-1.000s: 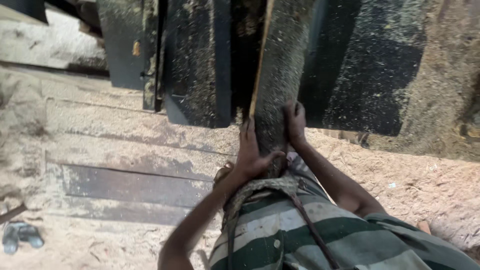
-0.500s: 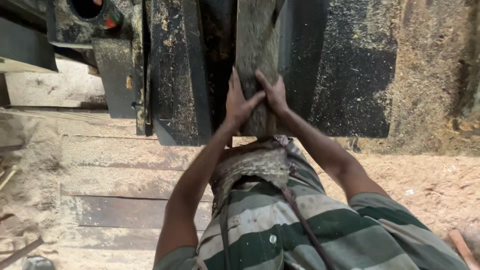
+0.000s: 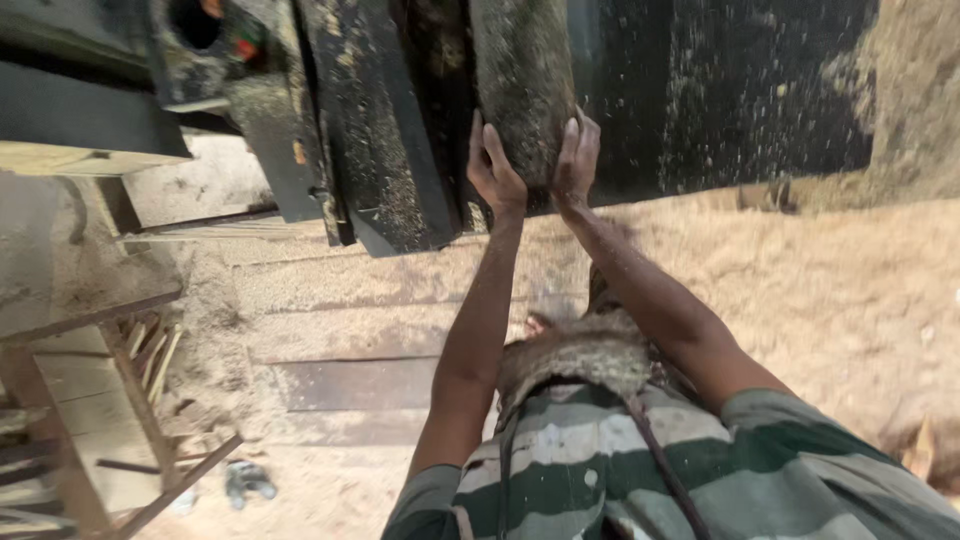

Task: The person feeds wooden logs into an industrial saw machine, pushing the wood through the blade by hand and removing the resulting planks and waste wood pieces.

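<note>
Both open hands, left hand [image 3: 494, 170] and right hand [image 3: 577, 152], are pressing the sawdust-covered log [image 3: 522, 85]; the dark machine table [image 3: 400, 130] is beside them, the log's far end being cut off.

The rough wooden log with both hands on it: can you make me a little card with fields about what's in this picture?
thing held: rough sawdust-covered wooden log, lying on the dark machine table
left hand: pressed against the log's near end, fingers spread upward
right hand: flat on the log's near end, on the right side
machine: dark metal saw table speckled with sawdust
ground: pale sawdust-covered floor with wooden planks
clothing: green and grey striped shirt
</note>
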